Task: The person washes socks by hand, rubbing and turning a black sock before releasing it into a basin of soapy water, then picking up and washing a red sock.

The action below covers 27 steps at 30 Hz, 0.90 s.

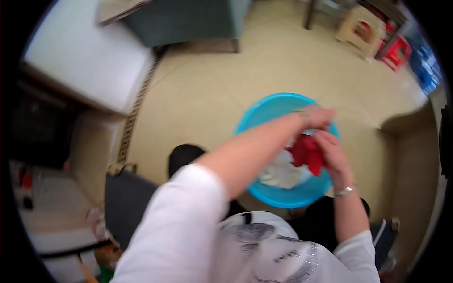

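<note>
A bright blue basin (284,203) stands on the floor in front of my knees. Over its right side my right hand (333,150) is closed on a red cloth (306,153) that hangs down inside the rim. Just above it, my left hand (317,117) reaches across the basin with its fingers bent, close to the top of the cloth; blur hides what its fingers hold, if anything. Whitish cloth (283,173) lies in the bottom of the basin.
A grey-green piece of furniture (184,21) stands at the top, beside a white surface (89,56) on the left. Cream (361,30) and red (397,53) stools are at the upper right. A wooden cabinet side (415,160) rises at the right.
</note>
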### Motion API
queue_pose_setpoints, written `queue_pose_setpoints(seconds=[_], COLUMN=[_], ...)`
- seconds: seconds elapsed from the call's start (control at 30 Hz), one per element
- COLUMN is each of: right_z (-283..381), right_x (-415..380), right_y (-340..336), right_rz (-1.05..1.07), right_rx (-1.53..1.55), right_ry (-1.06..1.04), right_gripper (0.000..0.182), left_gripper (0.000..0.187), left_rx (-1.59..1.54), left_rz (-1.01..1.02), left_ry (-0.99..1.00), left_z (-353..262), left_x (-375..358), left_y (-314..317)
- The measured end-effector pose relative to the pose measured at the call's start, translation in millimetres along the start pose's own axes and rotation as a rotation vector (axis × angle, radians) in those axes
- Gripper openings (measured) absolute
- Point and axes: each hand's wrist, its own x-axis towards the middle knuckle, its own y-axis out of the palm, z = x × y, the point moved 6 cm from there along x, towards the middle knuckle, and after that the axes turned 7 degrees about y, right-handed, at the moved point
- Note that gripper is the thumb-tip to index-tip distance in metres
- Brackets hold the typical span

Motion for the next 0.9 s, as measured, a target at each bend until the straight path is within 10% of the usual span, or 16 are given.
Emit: queue_pose_setpoints(seconds=[0.1, 0.3, 0.9], right_z=[25.2, 15.2, 35.0], right_x=[-12.6, -6.7, -11.1], right_y=[15.7, 1.8, 22.6], right_rz=[-0.002, -0.048, -0.058], right_rx=[0.173, 0.202, 0.037], right_ry=[-0.013, 0.059, 0.061], right_gripper=[0.032, 0.032, 0.019], left_gripper=[0.059, 0.022, 0.025], left_rx=[-0.228, -0.228, -0.847], left_rz=[0.067, 0.062, -0.086], left_ry=[0.063, 0.256, 0.039], left_z=[6.9, 31.1, 19.0], left_x=[-48.9, -95.5, -92.8], left_y=[-5.1, -22.1, -15.9])
